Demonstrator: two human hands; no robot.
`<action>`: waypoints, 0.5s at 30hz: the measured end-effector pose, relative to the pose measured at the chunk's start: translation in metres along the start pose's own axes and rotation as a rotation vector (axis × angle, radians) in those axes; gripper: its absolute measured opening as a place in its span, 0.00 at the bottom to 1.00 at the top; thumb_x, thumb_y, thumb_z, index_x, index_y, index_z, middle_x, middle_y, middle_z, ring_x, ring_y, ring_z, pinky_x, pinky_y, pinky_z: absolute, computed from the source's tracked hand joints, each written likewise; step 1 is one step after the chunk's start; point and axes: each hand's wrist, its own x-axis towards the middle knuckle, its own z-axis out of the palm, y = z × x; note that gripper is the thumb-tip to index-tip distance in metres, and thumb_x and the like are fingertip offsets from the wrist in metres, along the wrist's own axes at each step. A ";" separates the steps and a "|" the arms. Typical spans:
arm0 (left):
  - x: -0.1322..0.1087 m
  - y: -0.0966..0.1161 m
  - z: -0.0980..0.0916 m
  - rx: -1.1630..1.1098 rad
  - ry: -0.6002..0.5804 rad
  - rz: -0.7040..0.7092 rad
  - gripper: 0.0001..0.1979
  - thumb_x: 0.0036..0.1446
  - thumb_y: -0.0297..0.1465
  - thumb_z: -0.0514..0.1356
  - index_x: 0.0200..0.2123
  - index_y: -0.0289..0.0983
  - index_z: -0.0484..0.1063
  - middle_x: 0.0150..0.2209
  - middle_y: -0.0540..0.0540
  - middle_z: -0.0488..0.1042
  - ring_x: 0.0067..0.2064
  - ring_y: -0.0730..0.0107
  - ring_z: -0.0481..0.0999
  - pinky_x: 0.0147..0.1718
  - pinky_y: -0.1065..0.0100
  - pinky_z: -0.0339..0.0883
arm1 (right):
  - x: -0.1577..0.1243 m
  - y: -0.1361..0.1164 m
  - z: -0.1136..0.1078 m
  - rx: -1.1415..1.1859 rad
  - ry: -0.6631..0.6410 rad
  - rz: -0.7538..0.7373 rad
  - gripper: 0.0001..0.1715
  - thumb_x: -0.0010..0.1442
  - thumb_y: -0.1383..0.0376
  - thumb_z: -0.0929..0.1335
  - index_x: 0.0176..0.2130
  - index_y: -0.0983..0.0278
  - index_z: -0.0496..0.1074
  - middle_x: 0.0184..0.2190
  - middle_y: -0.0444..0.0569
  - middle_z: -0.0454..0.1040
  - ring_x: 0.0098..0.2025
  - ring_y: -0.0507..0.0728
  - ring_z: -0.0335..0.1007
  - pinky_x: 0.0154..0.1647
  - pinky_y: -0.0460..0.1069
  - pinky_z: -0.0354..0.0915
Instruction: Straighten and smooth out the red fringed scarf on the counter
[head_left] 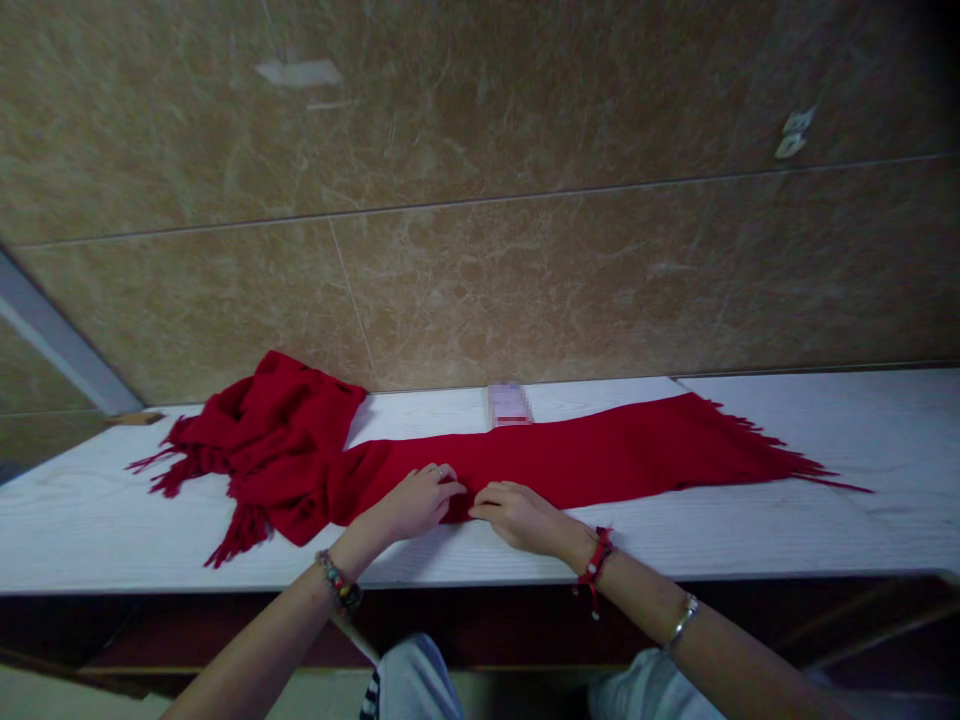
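A red fringed scarf lies lengthwise on the white wood-grain table. Its right part is spread flat, with the fringe pointing right, while the left part is bunched in a heap. My left hand, with a ring and a beaded bracelet at the wrist, has its fingers closed at the scarf's near edge around the middle. Just to the right, my right hand pinches the same edge, fingertips close to those of my left hand. Red cord and a silver bangle circle my right arm.
Behind the scarf, a small pinkish, blurred pack rests near the wall. A brown flat piece lies at the table's far left corner. The tan tiled wall borders the back edge, and my knees are below the front edge.
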 end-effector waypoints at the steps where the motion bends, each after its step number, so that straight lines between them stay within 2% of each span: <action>1: 0.001 -0.001 0.001 -0.038 -0.002 0.025 0.19 0.54 0.23 0.48 0.47 0.40 0.67 0.44 0.44 0.66 0.44 0.66 0.66 0.46 0.62 0.61 | 0.000 -0.001 0.000 -0.010 0.003 0.012 0.16 0.56 0.74 0.61 0.43 0.65 0.70 0.40 0.50 0.70 0.41 0.53 0.63 0.45 0.48 0.59; 5: -0.003 -0.012 -0.001 -0.132 -0.022 -0.024 0.20 0.52 0.19 0.46 0.46 0.36 0.68 0.41 0.43 0.67 0.42 0.68 0.67 0.45 0.67 0.61 | 0.005 -0.005 -0.002 -0.074 -0.041 0.048 0.14 0.56 0.73 0.62 0.42 0.64 0.70 0.39 0.48 0.70 0.40 0.54 0.62 0.44 0.48 0.59; 9: -0.025 -0.022 -0.006 -0.156 -0.033 0.001 0.15 0.55 0.29 0.52 0.46 0.37 0.68 0.41 0.44 0.67 0.42 0.68 0.67 0.44 0.67 0.62 | 0.017 -0.015 0.000 -0.197 -0.061 0.077 0.07 0.57 0.71 0.62 0.35 0.64 0.70 0.33 0.46 0.70 0.37 0.54 0.62 0.38 0.48 0.58; 12: -0.041 -0.019 -0.005 -0.068 -0.001 0.011 0.15 0.52 0.34 0.56 0.44 0.37 0.68 0.41 0.44 0.68 0.41 0.66 0.68 0.40 0.68 0.63 | 0.028 -0.023 0.005 -0.270 -0.056 0.059 0.05 0.58 0.71 0.63 0.32 0.65 0.69 0.30 0.47 0.69 0.35 0.54 0.61 0.35 0.49 0.56; 15: -0.047 -0.011 -0.002 0.069 0.029 -0.025 0.11 0.55 0.29 0.53 0.41 0.36 0.69 0.37 0.44 0.70 0.37 0.68 0.69 0.36 0.69 0.64 | 0.035 -0.027 0.010 -0.283 -0.025 0.077 0.04 0.58 0.71 0.63 0.32 0.66 0.68 0.30 0.47 0.69 0.34 0.54 0.60 0.34 0.49 0.55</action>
